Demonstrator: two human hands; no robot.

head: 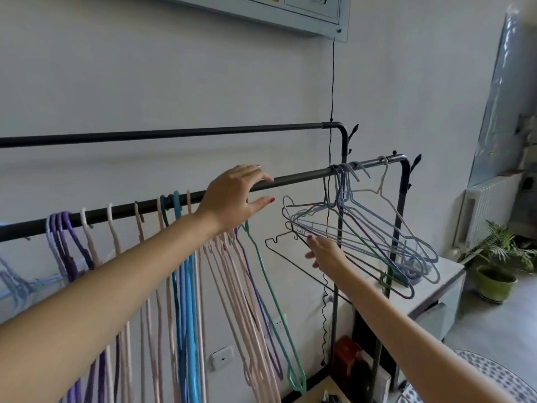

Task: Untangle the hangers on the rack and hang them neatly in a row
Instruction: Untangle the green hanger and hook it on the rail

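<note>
A black clothes rack has a front rail (pixel 302 177) and a higher rear rail (pixel 174 133). On the left part of the front rail hang purple hangers (pixel 62 228), several pink ones (pixel 232 286), blue ones (pixel 186 286) and a green one (pixel 270 286). At the rail's right end a tangled bunch of thin wire hangers (pixel 377 237) hangs tilted. A black wire hanger (pixel 276 248) juts out below it. My left hand (pixel 235 196) is spread open at the rail, just right of the hung row. My right hand (pixel 325 253) reaches under the tangle, its loose fingers touching the black hanger.
A black cord (pixel 332 82) drops from a wall board past the rack's right end. Behind the rack stands a white cabinet (pixel 441 274), with a potted plant (pixel 497 274) and a radiator (pixel 488 205) to the right. A red box (pixel 345 353) sits on the floor.
</note>
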